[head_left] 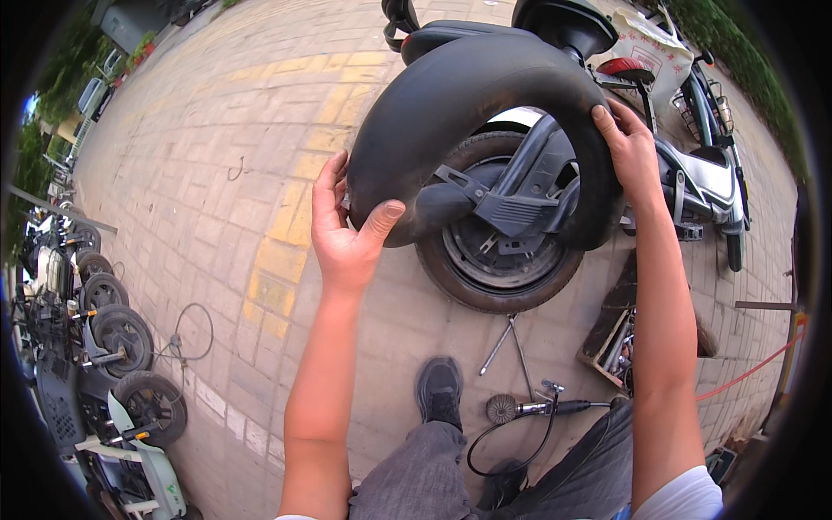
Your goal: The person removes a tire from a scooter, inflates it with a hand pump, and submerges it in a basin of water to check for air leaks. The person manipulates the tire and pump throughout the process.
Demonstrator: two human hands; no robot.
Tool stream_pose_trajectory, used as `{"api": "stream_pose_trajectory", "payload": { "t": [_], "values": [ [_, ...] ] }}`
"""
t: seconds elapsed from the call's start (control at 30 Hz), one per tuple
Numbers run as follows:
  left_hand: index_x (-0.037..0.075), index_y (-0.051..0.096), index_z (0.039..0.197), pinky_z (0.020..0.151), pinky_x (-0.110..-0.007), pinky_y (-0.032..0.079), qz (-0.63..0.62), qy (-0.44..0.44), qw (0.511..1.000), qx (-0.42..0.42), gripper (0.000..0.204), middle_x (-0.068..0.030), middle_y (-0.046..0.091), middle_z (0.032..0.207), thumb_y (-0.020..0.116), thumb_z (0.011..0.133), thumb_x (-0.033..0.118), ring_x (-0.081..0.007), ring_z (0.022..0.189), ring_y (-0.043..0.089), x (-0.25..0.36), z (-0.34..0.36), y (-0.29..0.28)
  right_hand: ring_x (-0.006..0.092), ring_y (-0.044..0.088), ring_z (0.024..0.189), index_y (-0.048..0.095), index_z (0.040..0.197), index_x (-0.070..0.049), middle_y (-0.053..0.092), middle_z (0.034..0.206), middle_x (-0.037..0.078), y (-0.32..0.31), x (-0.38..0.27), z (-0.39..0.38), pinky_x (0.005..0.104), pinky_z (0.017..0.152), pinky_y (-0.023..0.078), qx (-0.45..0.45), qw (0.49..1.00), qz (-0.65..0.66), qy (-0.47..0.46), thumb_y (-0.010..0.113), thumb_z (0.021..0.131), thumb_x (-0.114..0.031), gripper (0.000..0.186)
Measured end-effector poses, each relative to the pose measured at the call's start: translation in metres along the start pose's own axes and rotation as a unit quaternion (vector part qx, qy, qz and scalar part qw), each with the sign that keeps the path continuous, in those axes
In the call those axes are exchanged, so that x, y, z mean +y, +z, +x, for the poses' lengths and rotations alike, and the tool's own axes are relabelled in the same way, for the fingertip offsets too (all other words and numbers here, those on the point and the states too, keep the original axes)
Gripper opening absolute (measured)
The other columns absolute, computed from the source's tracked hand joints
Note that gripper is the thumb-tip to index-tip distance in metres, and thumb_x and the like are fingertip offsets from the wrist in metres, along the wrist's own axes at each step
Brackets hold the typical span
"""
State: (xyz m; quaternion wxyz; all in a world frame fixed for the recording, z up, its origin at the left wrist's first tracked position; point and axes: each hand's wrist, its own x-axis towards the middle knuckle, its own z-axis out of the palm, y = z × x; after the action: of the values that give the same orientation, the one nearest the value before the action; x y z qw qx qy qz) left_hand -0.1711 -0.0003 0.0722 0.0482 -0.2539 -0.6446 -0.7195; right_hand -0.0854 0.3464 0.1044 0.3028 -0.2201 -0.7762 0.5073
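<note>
Inner tube, clasped at L edge by spread L hand & pinched at R edge by R hand, may scuff vs. wheel bracket if grip slips.

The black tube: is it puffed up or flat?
Puffed up: the black tube bulges fat and rounded between the left hand and right hand.
</note>
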Motion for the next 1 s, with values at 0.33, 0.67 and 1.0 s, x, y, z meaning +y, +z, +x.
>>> {"api": "stream_pose_trajectory", "payload": {
  "t": [0.33,0.67,1.0],
  "values": [
    [-0.007,0.041,0.14,0.099,-0.032,0.044,0.039,0.034,0.998,0.037,0.079,-0.0149,0.056,0.128,0.079,0.083,0.033,-0.021,0.115,0.055,-0.015,0.015,0.013,0.0165,0.066,0.086,0.063,0.123,0.004,0.07,0.102,0.014,0.012,0.019,0.026,0.0281,0.076,0.052,-0.067,0.993,-0.012,0.093,0.071,0.087,-0.046,0.062],
    [-0.004,0.049,0.136,0.093,-0.027,0.046,-0.039,-0.085,0.996,-0.012,0.065,-0.0105,0.063,0.122,0.075,0.088,0.03,-0.0169,0.107,0.059,-0.049,0.095,-0.003,0.0203,0.068,0.087,0.062,0.124,0.005,0.07,0.101,0.018,0.026,0.038,0.044,0.0315,0.078,0.054,-0.068,0.99,-0.066,0.106,0.071,0.083,-0.057,0.075],
    [-0.004,0.054,0.132,0.089,-0.029,0.051,-0.052,-0.149,0.987,-0.041,0.061,-0.0124,0.065,0.118,0.077,0.086,0.029,-0.0178,0.103,0.064,-0.065,0.123,-0.003,0.0197,0.068,0.081,0.063,0.121,0.006,0.07,0.096,0.017,0.027,0.045,0.043,0.0304,0.074,0.054,-0.033,0.994,-0.085,0.064,0.071,0.08,-0.062,0.08]
  ]
}}
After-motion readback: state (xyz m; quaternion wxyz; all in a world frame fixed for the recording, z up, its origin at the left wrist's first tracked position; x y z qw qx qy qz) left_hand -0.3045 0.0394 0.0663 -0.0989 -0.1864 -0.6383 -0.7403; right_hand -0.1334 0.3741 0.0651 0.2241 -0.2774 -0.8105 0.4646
